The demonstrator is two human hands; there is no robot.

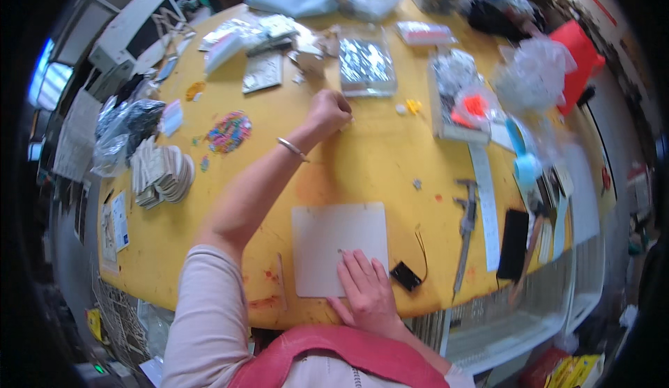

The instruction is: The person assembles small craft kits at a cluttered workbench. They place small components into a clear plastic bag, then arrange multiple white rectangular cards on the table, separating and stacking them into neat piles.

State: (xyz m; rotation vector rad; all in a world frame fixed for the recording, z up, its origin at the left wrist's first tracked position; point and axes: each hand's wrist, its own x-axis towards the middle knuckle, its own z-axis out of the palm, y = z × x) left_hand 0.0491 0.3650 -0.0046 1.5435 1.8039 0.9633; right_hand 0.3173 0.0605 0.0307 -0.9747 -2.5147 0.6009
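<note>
My left hand point(329, 113) reaches far out over the yellow round table point(362, 158), a thin bangle on its wrist. Its fingers are curled together with the tips down on the tabletop, just left of a clear plastic box of silvery parts point(366, 64). Whether they pinch anything is too small to tell. My right hand point(366, 292) lies flat, fingers spread, on the near corner of a white rounded board point(334, 238) at the table's front edge. A small black box with thin wires point(405, 275) sits just to the right of that hand.
A heap of coloured beads point(228, 132) and stacked white discs point(167, 173) lie at the left. A metal caliper point(465, 229), a white ruler strip point(486, 210) and a black phone point(514, 243) lie at the right. Trays, plastic bags point(533, 74) and boxes crowd the far edge.
</note>
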